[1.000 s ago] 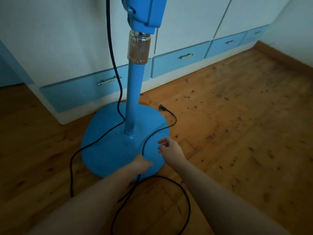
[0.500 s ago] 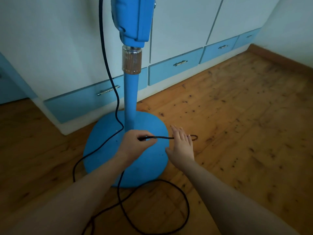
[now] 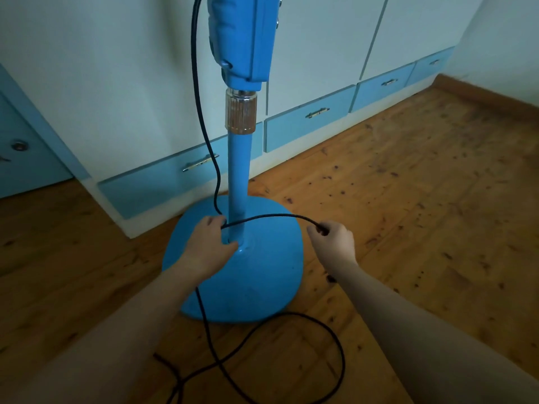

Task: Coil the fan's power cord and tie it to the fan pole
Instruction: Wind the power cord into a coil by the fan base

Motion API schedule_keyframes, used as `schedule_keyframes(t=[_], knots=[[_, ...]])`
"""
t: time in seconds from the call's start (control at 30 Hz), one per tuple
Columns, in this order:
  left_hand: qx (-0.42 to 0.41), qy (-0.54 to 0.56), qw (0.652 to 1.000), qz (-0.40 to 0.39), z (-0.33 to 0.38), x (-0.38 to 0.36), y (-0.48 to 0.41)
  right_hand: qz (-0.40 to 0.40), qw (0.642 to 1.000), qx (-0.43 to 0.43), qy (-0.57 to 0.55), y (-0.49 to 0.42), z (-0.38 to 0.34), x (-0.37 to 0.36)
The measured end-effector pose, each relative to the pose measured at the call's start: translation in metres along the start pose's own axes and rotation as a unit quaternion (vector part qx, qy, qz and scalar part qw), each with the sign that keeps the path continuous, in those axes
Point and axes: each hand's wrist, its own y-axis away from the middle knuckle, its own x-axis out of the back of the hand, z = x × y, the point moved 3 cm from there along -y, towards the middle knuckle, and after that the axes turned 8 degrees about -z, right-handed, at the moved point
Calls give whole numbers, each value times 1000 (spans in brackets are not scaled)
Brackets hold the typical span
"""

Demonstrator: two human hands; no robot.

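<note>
The fan point(image 3: 243, 39) is cut off by the top edge above its switch housing. The cord point(image 3: 271, 215) is cut off there as well, and again at the bottom edge. Its end is hidden within the fingers of the right hand point(image 3: 334, 239). Another stretch is covered by the left hand point(image 3: 208, 244), by which the foot of the pole point(image 3: 239, 176) is partly hidden. Both forearms are cut off by the bottom edge.

Pole point(image 3: 239, 176) upright on base point(image 3: 262, 281), my left hand point(image 3: 208, 243) just left of pole's foot, my right hand point(image 3: 335, 237) right of pole, cord point(image 3: 274, 216) strung before pole between both hands, drawers point(image 3: 309, 118) behind pole.
</note>
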Motion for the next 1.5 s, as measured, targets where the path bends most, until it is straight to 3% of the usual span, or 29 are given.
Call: schedule_keyframes(t=[0.1,0.17,0.23,0.27,0.37,0.47,0.57,0.7,0.9,1.0,1.1,1.17,1.37,1.5], knots=[[-132,-46,987,78,23,5,4,-90,991,100,-12,8,-39,-10],[-184,-88,978,51,39,4,0,-152,977,142,-37,14,-64,-14],[-145,-70,987,22,45,7,-2,-189,966,156,-85,14,-85,-12],[-128,-9,991,23,46,10,-3,-193,962,159,-113,13,-92,-8],[-106,195,972,75,44,20,-2,-148,964,167,-147,9,-95,7],[-87,343,930,97,47,33,-1,-92,984,133,-77,5,-83,14],[-95,380,917,67,55,35,-1,-72,992,86,-54,1,-80,18],[-109,382,915,65,61,33,0,-15,992,98,77,-1,-90,30],[-73,386,919,39,55,19,-10,-64,983,58,-162,-2,-95,34],[-78,456,886,-16,55,10,-10,-56,949,59,-305,-1,-103,34],[-107,522,844,-56,63,11,-8,-37,933,61,-352,2,-110,28],[-135,530,836,-52,73,16,-4,-34,930,50,-361,2,-110,22],[-120,518,843,76,85,26,0,-88,926,43,-365,8,-116,5],[-164,384,903,105,85,36,-2,-50,970,95,-219,7,-115,16]])
